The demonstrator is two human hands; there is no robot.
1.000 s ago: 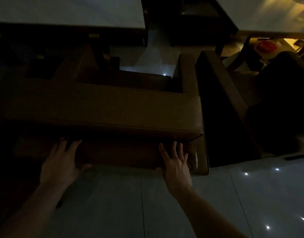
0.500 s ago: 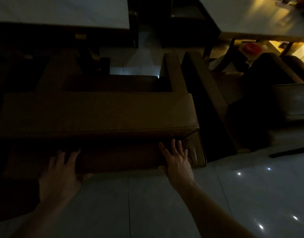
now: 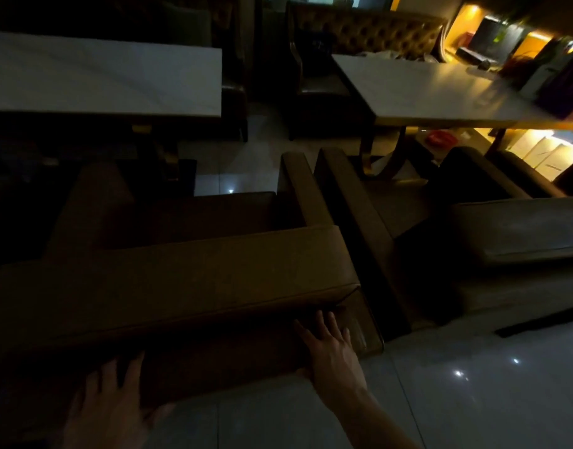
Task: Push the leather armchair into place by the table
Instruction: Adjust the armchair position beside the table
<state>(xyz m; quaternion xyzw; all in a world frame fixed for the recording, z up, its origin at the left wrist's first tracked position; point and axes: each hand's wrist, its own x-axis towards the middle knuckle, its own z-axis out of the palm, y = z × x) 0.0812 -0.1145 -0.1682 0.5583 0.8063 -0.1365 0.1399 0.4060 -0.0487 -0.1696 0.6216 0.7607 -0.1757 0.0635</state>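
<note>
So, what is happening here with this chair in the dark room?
A person is pushing a brown leather armchair toward a white table. Both hands lie flat and open against the chair's back: the left hand low near the middle, the right hand near the right corner. The chair faces the table, with some floor showing between them. A second armchair stands close beside it on the right.

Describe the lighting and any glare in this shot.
Head view: very dim; the armchair and left hand sink into shadow, the right hand reads clearer; warm lamp glow at upper right; small glare spots on the glossy floor.
</note>
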